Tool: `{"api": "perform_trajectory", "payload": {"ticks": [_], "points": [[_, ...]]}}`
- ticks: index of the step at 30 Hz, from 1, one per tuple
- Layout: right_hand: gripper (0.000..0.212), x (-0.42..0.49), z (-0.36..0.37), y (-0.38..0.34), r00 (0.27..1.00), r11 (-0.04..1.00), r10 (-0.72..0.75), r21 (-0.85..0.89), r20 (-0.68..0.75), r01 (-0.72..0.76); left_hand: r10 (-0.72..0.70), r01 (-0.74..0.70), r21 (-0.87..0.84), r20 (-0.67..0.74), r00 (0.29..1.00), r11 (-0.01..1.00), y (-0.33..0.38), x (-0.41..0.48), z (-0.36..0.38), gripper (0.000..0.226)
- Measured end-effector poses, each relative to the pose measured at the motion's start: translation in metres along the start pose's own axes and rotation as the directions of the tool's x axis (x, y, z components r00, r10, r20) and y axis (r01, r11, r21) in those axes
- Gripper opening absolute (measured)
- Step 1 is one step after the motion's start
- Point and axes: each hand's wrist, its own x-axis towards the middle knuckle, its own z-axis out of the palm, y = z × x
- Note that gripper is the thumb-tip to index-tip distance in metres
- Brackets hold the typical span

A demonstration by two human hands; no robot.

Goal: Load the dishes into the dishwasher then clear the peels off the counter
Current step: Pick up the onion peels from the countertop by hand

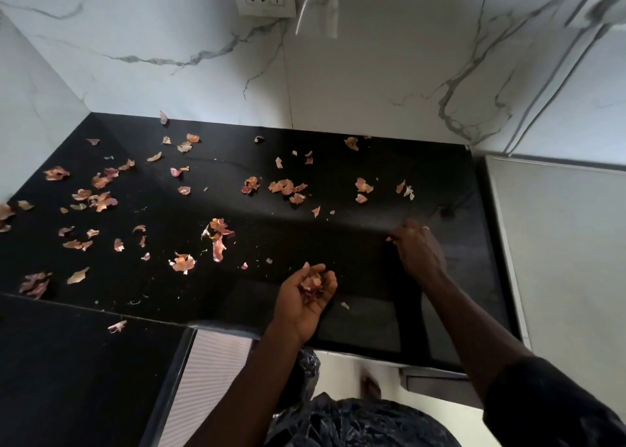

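From my seat this is the peel-clearing half of the job; no dishwasher or dishes are in the frame. The peels [103,201] are thickest at the left of the black counter [305,229], running from the left edge up toward the back wall [169,40]. One stray piece [117,326] lies at lower left, on the near slab. A second clump [216,233] lies centre-left, with a looser band [288,187] beyond it at mid-frame.

Just right of centre, near the front edge, my left hand [301,301] is turned palm up and cupped, fingers curled round a handful [311,285] of skins. A small flake [345,305] lies on the counter just beside it. Below, at bottom centre, a black bin bag [355,423] shows.

Further right, my right hand [420,253] is knuckles-up with its fingertips bunched narrow on a scrap [389,239], apparently pinching it. Whether it is off the surface I cannot tell.

To do this well, I would stop picking piece by piece. These skins are light and will likely slide, so I would sweep them with the edge of the right hand toward the front. The cupped left hand would sit just under the lip to catch them. That cup looks fairly full, so I would tip it into the bag before reaching for the far-left patch, keeping the palm level.
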Motion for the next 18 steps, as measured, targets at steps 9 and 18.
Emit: {"api": "perform_trajectory", "payload": {"ticks": [9,18], "points": [[0.023,-0.035,-0.019,-0.091,0.98,0.931,-0.198,0.306,-0.031,0.198,-0.019,0.019,0.022,-0.006,1.0,1.0,-0.003,0.014,0.008,0.034],[0.021,-0.048,-0.039,-0.118,0.954,0.862,-0.301,0.428,0.005,0.27,-0.013,0.012,0.031,0.033,0.999,0.999,-0.002,0.016,0.015,0.029]]}}
